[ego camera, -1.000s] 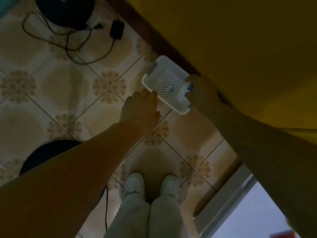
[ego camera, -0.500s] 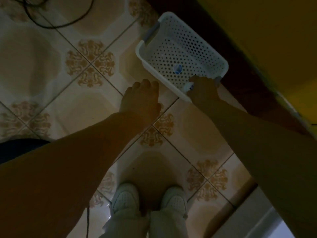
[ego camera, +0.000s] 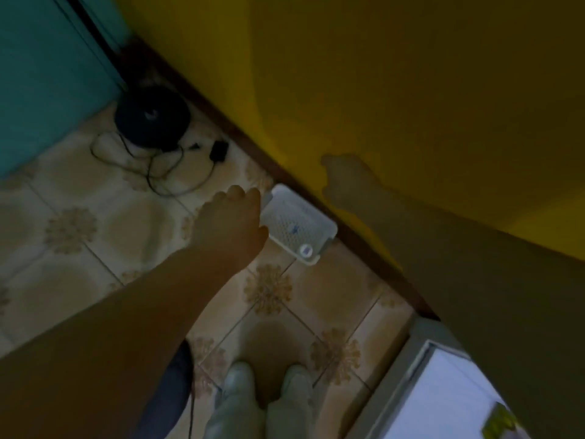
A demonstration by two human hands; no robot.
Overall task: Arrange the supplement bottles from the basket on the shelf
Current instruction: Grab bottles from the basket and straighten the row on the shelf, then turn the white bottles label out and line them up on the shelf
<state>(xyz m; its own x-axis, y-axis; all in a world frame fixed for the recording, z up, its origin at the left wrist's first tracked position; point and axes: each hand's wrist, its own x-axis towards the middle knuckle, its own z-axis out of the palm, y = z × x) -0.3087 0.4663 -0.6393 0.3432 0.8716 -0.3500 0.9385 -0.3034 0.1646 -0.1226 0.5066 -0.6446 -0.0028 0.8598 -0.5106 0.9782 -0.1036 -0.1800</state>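
Head view only. Person is standing over the white basket (ego camera: 285, 213), which is sitting mid-frame on the tiled floor (ego camera: 95, 236), against the dark baseboard (ego camera: 376, 267). One supplement bottle (ego camera: 305, 249) is lying in the basket's lower-right corner. A blue mark mid-basket might be another (too blurred to call).

Left grip (ego camera: 231, 217) is hanging relaxed just left of the basket, carrying nothing. Right grip (ego camera: 345, 182) is hovering upper right of it against the yellow wall (ego camera: 411, 90). It's dark and blurred, so I can't tell if it's holding anything. Shelf isn't showing.

My read is that pickup is pending. Best done by reaching straight down, wrapping the corner bottle's body and lifting clear of the rim.

Clutter: black round base (ego camera: 152, 122) and adapter (ego camera: 218, 152) are sitting upper left, and a white appliance (ego camera: 443, 391) is crowding the lower right.
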